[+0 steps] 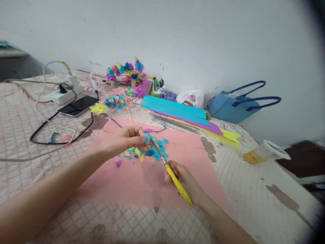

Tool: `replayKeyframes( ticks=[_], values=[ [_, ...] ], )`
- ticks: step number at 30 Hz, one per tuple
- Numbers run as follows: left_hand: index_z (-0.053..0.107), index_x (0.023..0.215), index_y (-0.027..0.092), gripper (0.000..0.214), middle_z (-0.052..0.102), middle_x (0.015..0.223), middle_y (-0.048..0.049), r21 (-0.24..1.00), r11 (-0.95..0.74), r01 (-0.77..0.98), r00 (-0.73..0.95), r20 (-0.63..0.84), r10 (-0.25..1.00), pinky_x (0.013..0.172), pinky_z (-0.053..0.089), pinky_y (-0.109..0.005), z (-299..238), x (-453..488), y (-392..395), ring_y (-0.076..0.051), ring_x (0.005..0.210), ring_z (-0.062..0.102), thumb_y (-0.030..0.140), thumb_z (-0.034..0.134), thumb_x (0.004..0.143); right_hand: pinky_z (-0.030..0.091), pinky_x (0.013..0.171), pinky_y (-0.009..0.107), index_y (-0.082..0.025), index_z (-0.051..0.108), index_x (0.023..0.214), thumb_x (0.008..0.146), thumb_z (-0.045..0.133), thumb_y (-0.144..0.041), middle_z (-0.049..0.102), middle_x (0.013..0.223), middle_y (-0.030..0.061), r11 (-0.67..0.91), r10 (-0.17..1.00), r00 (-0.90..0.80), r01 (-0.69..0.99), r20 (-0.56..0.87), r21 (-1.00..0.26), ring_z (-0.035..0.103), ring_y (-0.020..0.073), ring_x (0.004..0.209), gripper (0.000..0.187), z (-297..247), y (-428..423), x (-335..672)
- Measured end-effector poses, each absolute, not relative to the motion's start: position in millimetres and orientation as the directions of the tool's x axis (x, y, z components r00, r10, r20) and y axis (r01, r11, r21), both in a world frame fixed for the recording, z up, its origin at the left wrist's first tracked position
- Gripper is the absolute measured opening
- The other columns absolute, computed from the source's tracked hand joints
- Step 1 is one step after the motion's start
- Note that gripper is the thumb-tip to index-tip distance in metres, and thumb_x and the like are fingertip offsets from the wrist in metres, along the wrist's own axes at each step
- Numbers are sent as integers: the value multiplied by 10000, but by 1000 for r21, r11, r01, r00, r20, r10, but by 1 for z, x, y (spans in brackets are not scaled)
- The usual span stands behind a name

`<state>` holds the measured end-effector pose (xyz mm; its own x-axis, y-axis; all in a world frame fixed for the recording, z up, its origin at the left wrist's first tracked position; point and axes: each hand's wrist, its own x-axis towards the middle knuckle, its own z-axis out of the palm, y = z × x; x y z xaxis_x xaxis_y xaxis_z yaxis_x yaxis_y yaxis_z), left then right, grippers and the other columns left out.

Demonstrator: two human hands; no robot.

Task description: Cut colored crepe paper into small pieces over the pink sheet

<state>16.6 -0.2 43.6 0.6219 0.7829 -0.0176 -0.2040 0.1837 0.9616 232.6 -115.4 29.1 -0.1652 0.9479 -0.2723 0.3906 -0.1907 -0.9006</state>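
Note:
My left hand (133, 137) pinches a small piece of light blue paper (146, 138) between thumb and fingers. In my right hand (181, 176) is a pair of scissors (175, 178) with yellow handles, its blades pointing up and left to that piece. Whether the blades are parted is hard to make out. Beneath both hands lies a large pink paper sheet (122, 189). A scatter of small blue and yellow paper scraps (142, 158) covers its middle, with a purple scrap (118, 164) to the left.
Rolled crepe paper (175, 110) lies behind the sheet. Paper flowers (127, 69) stand at the back; others lie left, near a phone (79, 105), cables and a power strip (62, 96). A blue bag (232, 106) and a plastic cup (265, 152) stand right.

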Motion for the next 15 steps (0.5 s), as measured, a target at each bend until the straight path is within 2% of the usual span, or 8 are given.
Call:
replayKeyframes(
  ticks=[6, 10, 15],
  values=[
    [605, 699, 149, 218, 757, 745, -63, 974, 156, -163, 670, -7, 742, 689, 581, -249, 45, 12, 3, -164, 703, 725, 266, 788, 712, 290, 420, 188, -210, 423, 688, 726, 527, -266, 437, 574, -50, -188, 946, -166, 416, -277, -890, 336, 89, 497, 123, 30, -116, 233],
    [611, 713, 153, 184, 752, 774, -60, 975, 150, -166, 687, 6, 727, 691, 586, -250, 45, 10, 4, -161, 713, 725, 240, 771, 731, 288, 419, 188, -214, 384, 664, 719, 560, -261, 389, 575, -61, -211, 941, -162, 407, -298, -889, 322, 78, 488, 191, 30, -116, 232],
    [609, 712, 153, 170, 746, 797, -64, 974, 150, -169, 711, 15, 703, 684, 584, -250, 46, 8, 4, -166, 732, 722, 224, 762, 739, 308, 437, 189, -208, 418, 720, 775, 569, -306, 400, 590, -62, -203, 918, -254, 356, -304, -912, 355, 75, 492, 188, 23, -117, 236]
  ],
)
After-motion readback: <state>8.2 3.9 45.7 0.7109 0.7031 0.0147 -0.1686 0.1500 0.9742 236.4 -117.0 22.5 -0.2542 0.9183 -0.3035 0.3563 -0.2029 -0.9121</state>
